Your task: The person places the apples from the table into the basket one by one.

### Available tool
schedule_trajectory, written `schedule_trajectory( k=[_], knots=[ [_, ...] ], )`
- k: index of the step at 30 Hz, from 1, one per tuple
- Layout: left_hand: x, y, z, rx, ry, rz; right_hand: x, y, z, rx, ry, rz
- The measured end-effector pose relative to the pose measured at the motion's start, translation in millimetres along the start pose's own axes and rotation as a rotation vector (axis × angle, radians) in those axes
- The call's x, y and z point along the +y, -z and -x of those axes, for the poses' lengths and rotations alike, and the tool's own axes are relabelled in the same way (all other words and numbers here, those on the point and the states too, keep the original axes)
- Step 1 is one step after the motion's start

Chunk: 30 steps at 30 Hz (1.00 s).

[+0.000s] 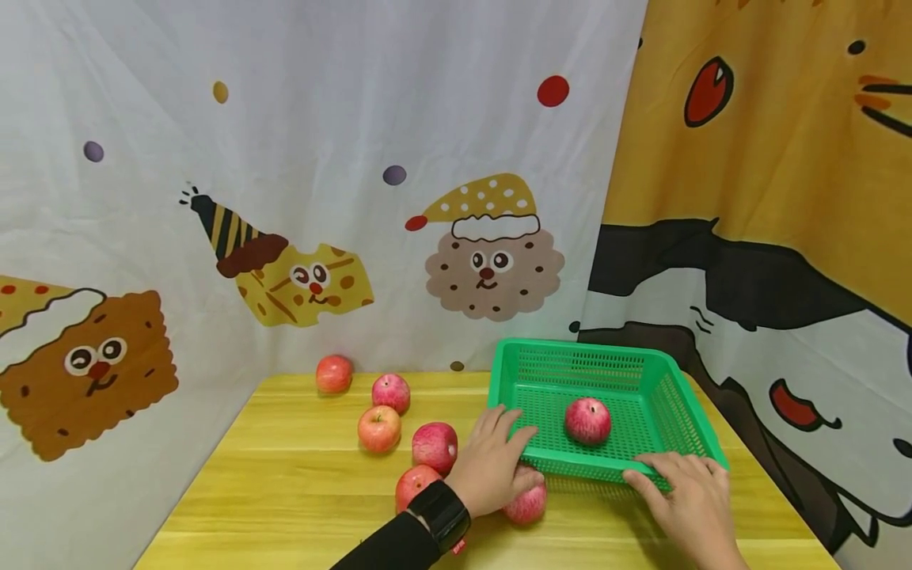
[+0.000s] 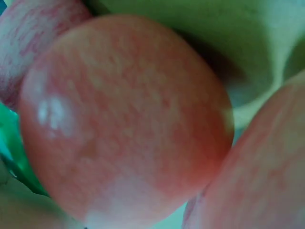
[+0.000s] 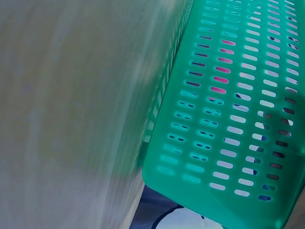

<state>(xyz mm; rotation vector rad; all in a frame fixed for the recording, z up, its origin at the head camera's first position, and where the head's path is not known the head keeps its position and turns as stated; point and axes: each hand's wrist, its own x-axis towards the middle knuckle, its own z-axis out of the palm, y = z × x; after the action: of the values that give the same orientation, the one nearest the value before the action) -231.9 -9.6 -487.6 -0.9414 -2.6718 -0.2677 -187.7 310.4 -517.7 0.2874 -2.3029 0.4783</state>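
A green plastic basket [image 1: 570, 471] with slotted walls stands at the table's right side, one dark red apple [image 1: 587, 420] inside it. My left hand [image 1: 492, 467] holds its front left corner, fingers over the rim and thumb in front. At the front right, my right hand [image 1: 687, 495] grips the rim, thumb below and fingers on top. A red apple [image 1: 526, 505] lies under my left thumb. Close to the left wrist are another apple [image 1: 415, 484] and a darker apple [image 1: 435, 445]. The right wrist view shows the basket's slotted wall [image 3: 224, 124] close up.
Farther left on the wooden table [image 1: 285, 491] lie a yellowish-red apple [image 1: 379, 429], a pink-red apple [image 1: 391, 393] and a red apple [image 1: 334, 374] near the back edge. A white cartoon-printed curtain [image 1: 299, 158] hangs behind, with an orange patterned one [image 1: 769, 174] at the right.
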Motion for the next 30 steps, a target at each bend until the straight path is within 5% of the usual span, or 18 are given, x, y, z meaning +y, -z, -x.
schedule_trajectory(
  k=[5, 13, 30],
  knots=[
    [6.6, -0.1, 11.6, 0.035, 0.002, -0.008, 0, 0, -0.8, -0.015, -0.011, 0.004],
    [13.2, -3.9, 30.1, 0.224, -0.106, -0.215, 0, -1, -1.4, -0.016, -0.012, 0.001],
    [17.5, -8.3, 43.9, 0.141, -0.153, -0.151, 0, -1, -0.9, -0.01, -0.009, 0.003]
  ],
)
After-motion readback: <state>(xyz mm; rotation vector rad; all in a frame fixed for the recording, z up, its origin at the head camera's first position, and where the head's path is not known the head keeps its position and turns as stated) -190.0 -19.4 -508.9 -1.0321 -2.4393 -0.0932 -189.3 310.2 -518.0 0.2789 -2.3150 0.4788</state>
